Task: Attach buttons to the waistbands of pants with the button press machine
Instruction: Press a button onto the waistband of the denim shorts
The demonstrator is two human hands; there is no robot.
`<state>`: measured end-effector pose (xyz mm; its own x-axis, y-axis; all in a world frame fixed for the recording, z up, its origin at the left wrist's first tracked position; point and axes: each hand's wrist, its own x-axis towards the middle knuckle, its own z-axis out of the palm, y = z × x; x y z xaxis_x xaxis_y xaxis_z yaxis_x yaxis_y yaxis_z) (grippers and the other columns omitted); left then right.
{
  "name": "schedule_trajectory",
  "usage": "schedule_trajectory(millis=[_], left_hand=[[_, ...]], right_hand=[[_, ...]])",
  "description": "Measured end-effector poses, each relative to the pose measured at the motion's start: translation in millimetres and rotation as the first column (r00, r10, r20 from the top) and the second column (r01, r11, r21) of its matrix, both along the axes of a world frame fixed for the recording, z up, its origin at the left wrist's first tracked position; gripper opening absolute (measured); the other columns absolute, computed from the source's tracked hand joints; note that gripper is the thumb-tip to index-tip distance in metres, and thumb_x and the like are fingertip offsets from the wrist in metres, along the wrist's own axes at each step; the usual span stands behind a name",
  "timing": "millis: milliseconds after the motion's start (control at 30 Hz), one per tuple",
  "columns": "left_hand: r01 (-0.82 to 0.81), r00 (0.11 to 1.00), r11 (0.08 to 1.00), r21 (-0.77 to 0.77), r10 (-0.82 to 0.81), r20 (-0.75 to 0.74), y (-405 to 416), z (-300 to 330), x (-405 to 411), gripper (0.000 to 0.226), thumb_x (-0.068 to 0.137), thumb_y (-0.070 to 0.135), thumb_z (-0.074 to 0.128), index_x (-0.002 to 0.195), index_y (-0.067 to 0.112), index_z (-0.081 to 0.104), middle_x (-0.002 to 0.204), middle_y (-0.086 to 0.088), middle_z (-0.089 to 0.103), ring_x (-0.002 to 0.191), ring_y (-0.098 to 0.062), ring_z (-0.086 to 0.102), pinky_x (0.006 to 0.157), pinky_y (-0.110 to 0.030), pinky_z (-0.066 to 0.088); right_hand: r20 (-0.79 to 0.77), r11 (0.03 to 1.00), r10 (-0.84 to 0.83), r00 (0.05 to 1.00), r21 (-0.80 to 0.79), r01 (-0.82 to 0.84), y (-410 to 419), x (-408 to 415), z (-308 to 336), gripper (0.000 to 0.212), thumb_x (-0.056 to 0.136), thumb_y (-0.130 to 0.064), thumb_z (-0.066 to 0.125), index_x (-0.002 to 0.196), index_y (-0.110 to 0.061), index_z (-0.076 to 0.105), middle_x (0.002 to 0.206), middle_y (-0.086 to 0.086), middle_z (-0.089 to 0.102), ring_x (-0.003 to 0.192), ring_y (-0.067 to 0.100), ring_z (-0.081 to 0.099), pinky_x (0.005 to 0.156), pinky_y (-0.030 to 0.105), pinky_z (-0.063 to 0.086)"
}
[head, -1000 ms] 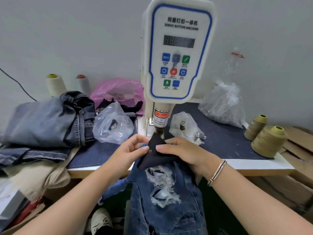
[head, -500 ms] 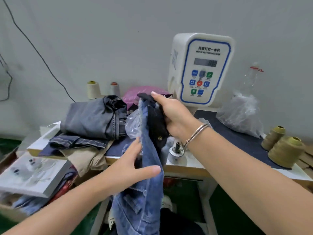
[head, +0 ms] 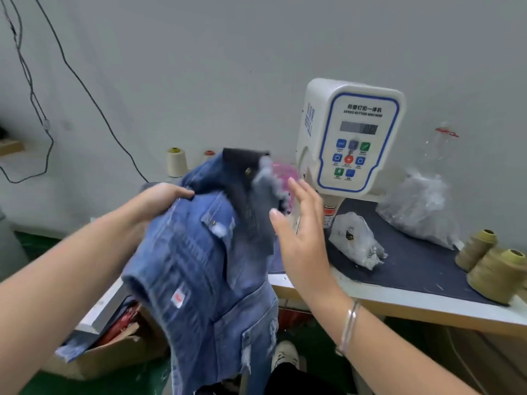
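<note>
Blue ripped jeans [head: 196,260] hang in the air left of the white button press machine [head: 349,138], blurred by motion. My left hand [head: 162,196] grips the denim at its upper left. A metal button [head: 248,171] shows on the dark waistband flap [head: 242,162] at the top. My right hand [head: 299,226] is beside the jeans on their right, fingers straight and spread, holding nothing. A small clear bag of buttons [head: 355,240] lies on the dark mat under the machine head.
Olive thread cones [head: 493,275] stand at the table's right end, cream cones [head: 176,162] at the back. A large clear bag [head: 422,212] sits right of the machine. A cardboard box [head: 108,354] is on the floor at left. Cables hang on the wall.
The jeans came away from the press and swung up and left. My right hand let go of the waistband and opened. My left hand now grips the denim.
</note>
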<state>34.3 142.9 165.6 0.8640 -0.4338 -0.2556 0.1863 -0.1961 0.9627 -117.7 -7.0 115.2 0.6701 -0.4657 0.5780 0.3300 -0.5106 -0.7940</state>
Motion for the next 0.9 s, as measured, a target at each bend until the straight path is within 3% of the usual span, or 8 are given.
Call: schedule_trajectory(millis=[67,200,333,467,600,700,800,900], left_hand=[[0.000,0.999,0.999,-0.046,-0.002,-0.042,-6.4,18.0,4.7,0.020,0.099,0.009,0.044,0.098,-0.005,0.058,0.088,-0.019,0.058,0.071,-0.025,0.059,0.079,-0.031,0.051],[-0.046,0.984,0.925,-0.378,-0.023,-0.176,-31.2,38.3,-12.8,0.029,0.101,0.002,0.028,0.086,0.003,0.053,0.070,-0.010,0.058,0.053,-0.013,0.059,0.053,-0.024,0.053],[-0.115,0.966,0.816,-0.567,-0.041,-0.255,-49.9,46.1,-16.0,0.055,0.097,-0.004,0.024,0.057,-0.002,0.061,0.058,-0.014,0.061,0.042,-0.021,0.061,0.038,-0.033,0.052],[0.061,0.991,0.998,-0.016,-0.058,0.117,-20.3,40.5,-0.8,0.038,0.099,0.043,0.039,0.093,0.013,0.063,0.087,-0.009,0.072,0.066,-0.019,0.071,0.063,-0.031,0.054],[-0.294,0.762,0.808,0.511,-0.124,0.635,0.7,60.1,9.0,0.068,0.090,0.066,0.040,0.097,0.002,0.063,0.098,-0.016,0.069,0.090,-0.032,0.065,0.075,-0.035,0.049],[-0.403,0.436,0.874,0.271,-0.077,0.897,2.1,83.0,4.1,0.062,0.079,0.068,0.058,0.106,0.013,0.051,0.108,-0.003,0.051,0.105,-0.025,0.052,0.084,-0.034,0.039],[-0.014,0.522,0.958,0.286,-0.237,0.819,-15.8,100.5,-14.0,0.061,0.070,0.059,0.074,0.115,0.023,0.055,0.112,0.009,0.060,0.107,-0.010,0.058,0.091,-0.031,0.045],[0.051,0.512,0.973,0.225,-0.219,0.830,-31.1,99.0,-10.8,0.013,0.083,0.034,0.074,0.091,0.025,0.070,0.091,0.007,0.073,0.092,-0.014,0.068,0.088,-0.033,0.054]], right_hand=[[-0.004,0.975,0.141,0.990,-0.170,-0.140,7.7,-15.1,-2.1,0.052,0.087,-0.042,0.057,0.136,-0.032,0.040,0.146,-0.012,0.030,0.139,0.001,0.023,0.111,0.014,0.021],[-0.253,0.923,0.224,0.941,-0.254,-0.288,32.6,-9.9,0.1,0.107,0.064,-0.066,0.069,0.149,-0.039,0.010,0.154,-0.022,0.016,0.142,-0.003,0.015,0.112,0.029,0.024],[-0.118,0.993,0.110,0.987,-0.033,-0.115,15.7,15.9,29.3,0.021,0.090,-0.027,0.061,0.111,-0.027,0.057,0.089,-0.011,0.065,0.077,0.000,0.059,0.073,0.028,0.049],[-0.165,0.997,0.068,0.984,0.033,-0.063,-24.4,26.8,74.9,0.017,0.099,-0.019,0.047,0.088,-0.023,0.059,0.087,0.010,0.065,0.074,0.020,0.059,0.066,0.031,0.045],[-0.257,0.987,0.133,0.957,-0.055,-0.152,-43.6,34.5,101.5,0.017,0.099,-0.023,0.047,0.092,-0.034,0.058,0.096,-0.011,0.066,0.090,0.005,0.061,0.071,0.021,0.046],[-0.296,0.969,0.203,0.933,-0.074,-0.234,-44.0,45.5,110.5,0.015,0.098,-0.020,0.048,0.109,-0.028,0.056,0.106,-0.005,0.066,0.096,0.008,0.061,0.078,0.025,0.050],[-0.308,0.948,0.194,0.931,-0.186,-0.259,-33.5,52.8,112.9,0.017,0.096,-0.015,0.051,0.113,-0.016,0.052,0.100,0.005,0.062,0.091,0.017,0.058,0.079,0.032,0.046],[-0.214,0.958,0.185,0.959,-0.180,-0.225,-29.1,50.4,106.7,0.032,0.094,-0.016,0.057,0.124,-0.018,0.046,0.109,-0.001,0.061,0.097,0.013,0.060,0.088,0.034,0.049]])
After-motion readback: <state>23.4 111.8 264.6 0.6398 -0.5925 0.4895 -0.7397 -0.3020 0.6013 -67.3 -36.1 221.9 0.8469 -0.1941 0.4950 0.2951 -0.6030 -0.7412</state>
